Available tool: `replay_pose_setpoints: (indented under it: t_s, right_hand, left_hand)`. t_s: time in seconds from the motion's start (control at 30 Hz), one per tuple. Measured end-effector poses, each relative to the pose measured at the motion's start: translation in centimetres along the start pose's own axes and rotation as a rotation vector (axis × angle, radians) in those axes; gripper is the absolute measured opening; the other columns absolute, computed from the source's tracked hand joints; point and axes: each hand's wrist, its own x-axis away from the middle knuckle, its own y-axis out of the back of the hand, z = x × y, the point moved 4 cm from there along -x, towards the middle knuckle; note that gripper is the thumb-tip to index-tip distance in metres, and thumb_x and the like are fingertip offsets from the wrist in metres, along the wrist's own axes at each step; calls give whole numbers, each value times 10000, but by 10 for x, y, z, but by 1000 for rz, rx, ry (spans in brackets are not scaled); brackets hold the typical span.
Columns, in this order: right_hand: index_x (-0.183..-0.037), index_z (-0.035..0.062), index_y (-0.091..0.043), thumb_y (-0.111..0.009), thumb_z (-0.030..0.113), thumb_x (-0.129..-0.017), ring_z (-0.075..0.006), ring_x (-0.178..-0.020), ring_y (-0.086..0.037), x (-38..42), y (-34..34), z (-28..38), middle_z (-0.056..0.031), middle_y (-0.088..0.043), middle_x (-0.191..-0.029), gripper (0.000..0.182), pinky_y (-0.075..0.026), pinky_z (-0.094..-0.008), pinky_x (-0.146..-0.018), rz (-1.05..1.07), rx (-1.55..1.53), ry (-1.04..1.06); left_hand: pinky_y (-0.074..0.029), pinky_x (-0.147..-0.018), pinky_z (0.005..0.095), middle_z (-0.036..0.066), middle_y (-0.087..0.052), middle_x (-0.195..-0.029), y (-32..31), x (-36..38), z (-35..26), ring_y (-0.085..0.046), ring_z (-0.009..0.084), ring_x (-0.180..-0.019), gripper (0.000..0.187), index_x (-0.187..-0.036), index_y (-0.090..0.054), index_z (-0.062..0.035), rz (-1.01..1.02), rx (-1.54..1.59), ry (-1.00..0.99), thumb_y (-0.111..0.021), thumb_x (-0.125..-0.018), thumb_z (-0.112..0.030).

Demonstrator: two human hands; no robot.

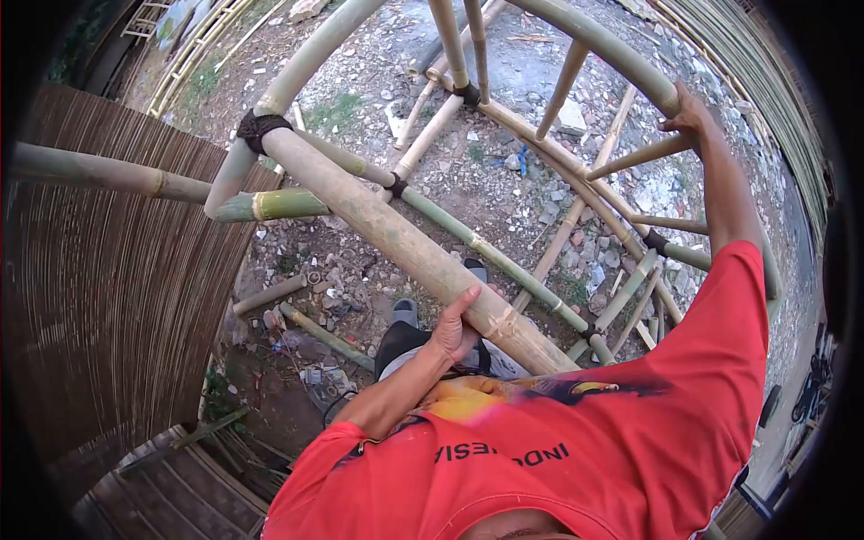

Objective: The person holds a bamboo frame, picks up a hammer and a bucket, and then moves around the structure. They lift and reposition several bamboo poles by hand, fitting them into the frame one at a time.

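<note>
My left hand is wrapped around a thick bamboo pole in front of my waist, with the thumb on top. This pole runs from the dark lashing at upper left down to my shirt. Out to the right, my right hand closes around a thick bamboo rail that curves across the top. Thinner bamboo uprights slant from that rail to a lower bamboo frame. Dark cord lashings bind several of the frame's joints.
Rubble ground with stones and scraps lies under the frame. Cut bamboo pieces rest near my feet. A slatted bamboo panel stands at left. Long poles are stacked at upper right, and a bamboo ladder lies at upper left.
</note>
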Motion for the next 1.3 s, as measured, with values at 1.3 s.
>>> replay_pose_setpoints:
  t_s: [1.3]
  right_hand:
    - [-1482, 123, -417, -701, 97, -656, -323, -1082, -641, 526, 41, 296, -212, -617, -1221, 873, -469, -439, -947, -310, 78, -134]
  left_hand:
    - [-351, -1137, 484, 150, -552, -1287, 314, 314, 20, -501, 303, -1267, 528, -1281, -480, -15, -96, 219, 536, -746, -872, -217]
